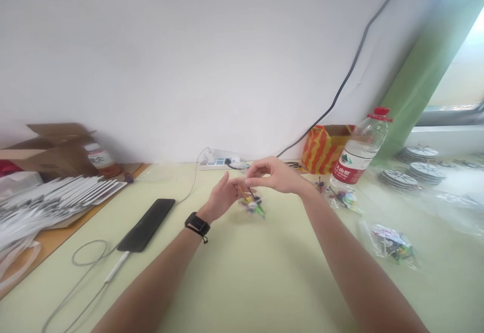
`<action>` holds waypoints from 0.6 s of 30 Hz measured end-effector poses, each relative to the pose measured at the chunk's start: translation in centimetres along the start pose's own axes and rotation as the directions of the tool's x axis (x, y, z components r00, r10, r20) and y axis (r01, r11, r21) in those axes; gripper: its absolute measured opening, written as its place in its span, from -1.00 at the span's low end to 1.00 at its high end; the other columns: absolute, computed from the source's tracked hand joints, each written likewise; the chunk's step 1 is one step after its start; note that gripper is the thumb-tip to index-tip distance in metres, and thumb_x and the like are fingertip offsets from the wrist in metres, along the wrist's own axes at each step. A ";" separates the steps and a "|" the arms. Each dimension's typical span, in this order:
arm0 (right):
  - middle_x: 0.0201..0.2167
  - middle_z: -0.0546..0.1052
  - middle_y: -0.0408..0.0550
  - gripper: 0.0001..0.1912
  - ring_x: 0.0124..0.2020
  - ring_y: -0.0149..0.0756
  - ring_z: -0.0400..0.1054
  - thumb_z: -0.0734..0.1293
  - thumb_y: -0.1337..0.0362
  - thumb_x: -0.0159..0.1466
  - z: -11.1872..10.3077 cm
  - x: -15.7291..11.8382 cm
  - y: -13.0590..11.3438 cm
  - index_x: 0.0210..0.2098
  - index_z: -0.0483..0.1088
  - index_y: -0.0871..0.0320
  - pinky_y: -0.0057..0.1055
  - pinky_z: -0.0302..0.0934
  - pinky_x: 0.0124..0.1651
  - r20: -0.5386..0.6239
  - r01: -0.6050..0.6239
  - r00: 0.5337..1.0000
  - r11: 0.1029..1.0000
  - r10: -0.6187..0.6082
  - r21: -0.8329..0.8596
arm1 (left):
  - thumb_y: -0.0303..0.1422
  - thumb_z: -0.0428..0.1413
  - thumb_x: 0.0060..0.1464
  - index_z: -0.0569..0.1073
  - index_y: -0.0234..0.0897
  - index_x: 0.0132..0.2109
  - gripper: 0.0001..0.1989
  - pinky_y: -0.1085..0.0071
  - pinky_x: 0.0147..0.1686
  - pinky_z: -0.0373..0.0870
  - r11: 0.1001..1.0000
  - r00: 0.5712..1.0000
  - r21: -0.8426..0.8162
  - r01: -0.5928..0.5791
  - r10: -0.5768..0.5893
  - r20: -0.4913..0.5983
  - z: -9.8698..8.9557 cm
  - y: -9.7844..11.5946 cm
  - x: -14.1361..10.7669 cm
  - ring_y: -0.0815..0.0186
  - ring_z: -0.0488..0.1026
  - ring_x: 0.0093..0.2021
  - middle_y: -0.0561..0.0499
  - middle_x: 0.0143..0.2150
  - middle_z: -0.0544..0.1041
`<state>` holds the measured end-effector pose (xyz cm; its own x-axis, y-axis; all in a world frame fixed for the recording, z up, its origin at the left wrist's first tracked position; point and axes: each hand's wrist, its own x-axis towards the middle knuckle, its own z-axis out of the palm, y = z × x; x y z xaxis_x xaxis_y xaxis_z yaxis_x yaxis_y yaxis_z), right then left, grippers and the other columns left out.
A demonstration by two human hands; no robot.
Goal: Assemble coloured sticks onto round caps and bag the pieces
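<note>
In the middle of the view, a small bag of coloured parts [252, 205] is held just above the table, blurred by motion. It looks like clear plastic with black, yellow, green and red pieces. My left hand [222, 198], with a black watch [197, 224] on the wrist, has its fingers closed at the bag's upper left side, thumb raised. From the upper right my right hand [275, 175] reaches over with fingers bent in a pinch at the bag's top. The exact fingertip contact is smeared.
A black phone-like slab [146, 225] with a white cable lies left, near a stack of white packets [64, 199]. A power strip [221, 161] sits by the wall. At right stand a large water bottle [359, 149], another parts bag [393, 242] and stacked discs [399, 179].
</note>
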<state>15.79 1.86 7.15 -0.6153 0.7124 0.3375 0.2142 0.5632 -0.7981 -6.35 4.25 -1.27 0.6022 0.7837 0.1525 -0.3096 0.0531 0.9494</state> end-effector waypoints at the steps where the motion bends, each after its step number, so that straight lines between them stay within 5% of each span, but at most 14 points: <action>1: -0.32 0.60 -0.06 -0.84 -0.29 -0.26 0.46 0.42 0.17 0.28 0.0 0.0 -0.1 -0.28 0.53 0.16 -0.34 0.31 -0.19 -0.007 0.000 1.000 1.000 0.001 0.022 | 0.18 0.02 0.22 0.61 -0.34 -0.06 -0.36 0.15 -0.07 0.45 0.997 0.999 0.066 -0.027 0.025 0.037 0.2 0.7 -0.1 -0.04 0.53 -0.02 -0.25 -0.06 0.62; 4: -0.35 0.56 -0.10 -0.84 -0.33 -0.31 0.42 0.44 0.18 0.25 -0.1 0.1 0.2 -0.30 0.47 0.15 -0.36 0.31 -0.21 -0.124 0.013 0.992 1.000 -0.012 0.015 | -0.11 0.30 0.12 0.62 -0.30 -0.05 -0.62 0.30 -0.21 0.46 0.942 0.999 0.334 -0.040 0.042 0.002 1.1 2.1 -0.3 0.11 0.55 -0.14 -0.17 -0.12 0.63; 6: -0.36 0.52 -0.14 -0.79 -0.35 -0.34 0.40 0.47 0.18 0.21 -0.1 0.2 0.7 -0.23 0.43 0.11 -0.37 0.31 -0.23 -0.223 0.036 0.974 0.999 -0.028 0.028 | -0.17 0.31 0.13 0.63 -0.30 -0.10 -0.70 0.36 -0.26 0.45 0.908 0.997 0.418 -0.036 0.059 -0.041 1.6 2.7 -0.3 0.19 0.55 -0.22 -0.13 -0.18 0.64; 11: -0.28 0.53 -0.15 -0.28 -0.35 -0.33 0.41 0.55 0.10 0.11 0.0 0.4 2.5 0.19 0.27 0.01 -0.36 0.32 -0.25 -0.302 0.008 0.952 0.981 0.052 0.193 | -0.13 0.23 0.21 0.63 -0.34 -0.08 -0.66 0.37 -0.25 0.46 0.894 0.983 0.436 -0.099 0.155 -0.095 1.8 3.5 -0.1 0.20 0.56 -0.21 -0.15 -0.20 0.64; 15: -0.39 0.53 -0.07 -0.60 -0.36 -0.30 0.37 0.53 -0.02 0.13 0.2 0.6 3.5 -0.26 0.53 0.18 -0.37 0.25 -0.31 -0.210 -0.078 0.971 0.979 0.117 0.188 | -0.10 0.24 0.19 0.61 -0.30 -0.02 -0.62 0.36 -0.25 0.49 0.907 0.966 0.410 -0.094 0.183 -0.182 1.6 3.8 0.0 0.20 0.57 -0.20 -0.13 -0.20 0.64; 18: -0.43 0.52 -0.08 -0.63 -0.40 -0.33 0.32 0.50 -0.04 0.16 0.8 0.8 3.6 -0.38 0.53 0.18 -0.39 0.20 -0.34 -0.218 -0.078 0.969 0.983 0.114 0.166 | -0.16 0.33 0.09 0.61 -0.29 -0.03 -0.63 0.36 -0.29 0.49 0.900 0.966 0.427 -0.086 0.181 -0.185 1.9 3.6 0.0 0.22 0.57 -0.26 -0.09 -0.23 0.64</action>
<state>15.49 4.14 4.19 -0.4063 0.8459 0.3454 0.1322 0.4285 -0.8938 -6.00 3.28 2.64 0.3894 0.8812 0.2680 -0.0163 -0.2843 0.9586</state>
